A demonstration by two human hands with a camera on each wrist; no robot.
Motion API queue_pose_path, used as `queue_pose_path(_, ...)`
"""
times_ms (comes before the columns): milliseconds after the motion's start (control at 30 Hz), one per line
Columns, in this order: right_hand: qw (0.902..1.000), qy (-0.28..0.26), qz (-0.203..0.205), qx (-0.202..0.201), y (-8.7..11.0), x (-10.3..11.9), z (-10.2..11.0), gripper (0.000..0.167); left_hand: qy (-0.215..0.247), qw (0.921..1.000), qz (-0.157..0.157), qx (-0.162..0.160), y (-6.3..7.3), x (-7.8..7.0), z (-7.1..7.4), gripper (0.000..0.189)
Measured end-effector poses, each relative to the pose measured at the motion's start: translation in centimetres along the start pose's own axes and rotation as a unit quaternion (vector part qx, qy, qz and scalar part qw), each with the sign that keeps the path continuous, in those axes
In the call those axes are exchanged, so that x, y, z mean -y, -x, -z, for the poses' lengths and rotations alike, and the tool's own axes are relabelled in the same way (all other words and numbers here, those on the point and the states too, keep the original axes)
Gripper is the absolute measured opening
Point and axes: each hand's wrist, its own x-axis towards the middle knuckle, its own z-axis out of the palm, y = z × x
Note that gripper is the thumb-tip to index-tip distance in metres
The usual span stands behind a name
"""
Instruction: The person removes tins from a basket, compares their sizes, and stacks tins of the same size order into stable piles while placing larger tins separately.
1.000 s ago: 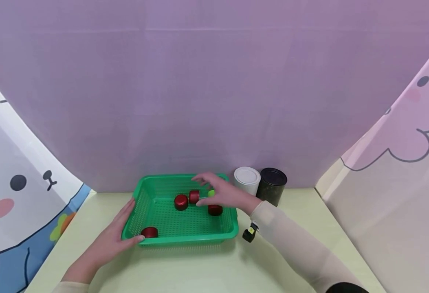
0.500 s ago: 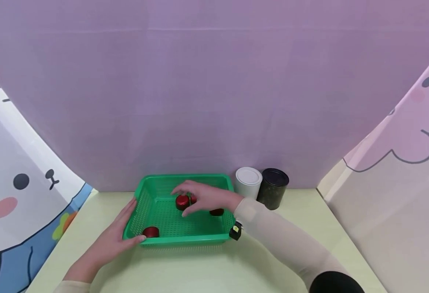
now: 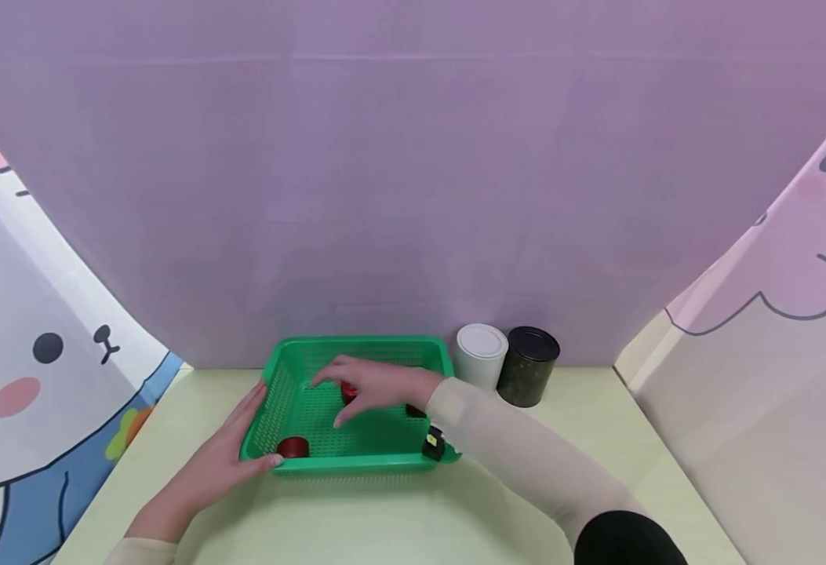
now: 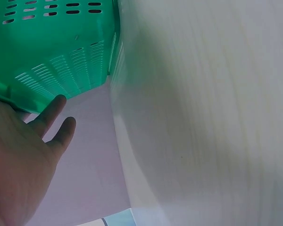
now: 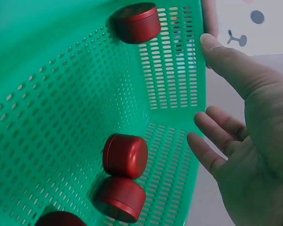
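A green perforated plastic basket (image 3: pixel 356 464) stands on the table with several short red cylinders, which look like small lidded tins. My left hand (image 3: pixel 215 464) touches its left end, thumb on the front rim and fingers straight along the outer wall. Over the basket, my right hand (image 3: pixel 377 386) hovers with loosely spread fingers and nothing held. One red tin (image 3: pixel 292 447) sits at the front left corner. Below the right hand, one tin (image 5: pixel 126 155) lies against another tin (image 5: pixel 120 198) in the right wrist view. A further tin (image 5: pixel 61 219) is cut off at that view's bottom edge.
Behind the basket's right end stand a white can (image 3: pixel 482 357) and a dark can (image 3: pixel 528 369) with a black lid. A purple cloth (image 3: pixel 413 196) hangs at the table's back edge. Printed cloths flank both sides. The pale tabletop (image 3: pixel 356 522) extends in front.
My right hand has moved left and slightly down across the basket, passing over the middle tins and partly covering them. The left hand stays at the basket's left end.
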Motion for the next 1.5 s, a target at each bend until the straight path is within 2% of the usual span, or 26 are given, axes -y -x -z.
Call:
queue_pose_path(233,0.9996,0.023,0.007,0.017,-1.5,0.0,-0.7,0.085,-0.003,1.0,0.001,0.001,0.1,-0.1,0.2,0.113)
queue_pose_path(367,0.9993,0.03,0.001,0.023,-2.4,-0.1,-0.9,0.083,-0.002,1.0,-0.002,-0.001,0.1,-0.1,0.2,0.113)
queue_pose_path(600,0.9984,0.03,0.019,0.044,-3.8,-0.8,-1.5,0.08,0.0,1.0,-0.001,-0.001,0.1,-0.2,0.3,0.113)
queue_pose_path(867,0.9963,0.063,0.028,0.052,-4.8,-0.5,-1.7,0.075,0.001,1.0,0.0,0.0,0.1,-0.4,0.3,0.112)
queue_pose_path(1033,0.9902,0.123,0.04,0.052,-5.2,-0.5,-1.8,0.073,0.001,1.0,-0.003,-0.002,0.0,-0.3,0.1,0.111)
queue_pose_path(1233,0.9743,0.21,0.067,0.046,-5.8,-0.8,-2.6,0.074,-0.001,1.0,-0.003,-0.002,-0.1,-0.2,-0.1,0.112)
queue_pose_path(1333,0.9703,0.225,0.074,0.047,-6.0,-0.6,-3.0,0.073,-0.004,1.0,-0.001,-0.002,-0.1,-0.1,-0.1,0.112)
queue_pose_path(1500,0.9708,0.219,0.074,0.063,-6.1,-0.1,-3.5,0.069,-0.004,1.0,0.002,-0.001,0.0,-0.2,-0.1,0.112)
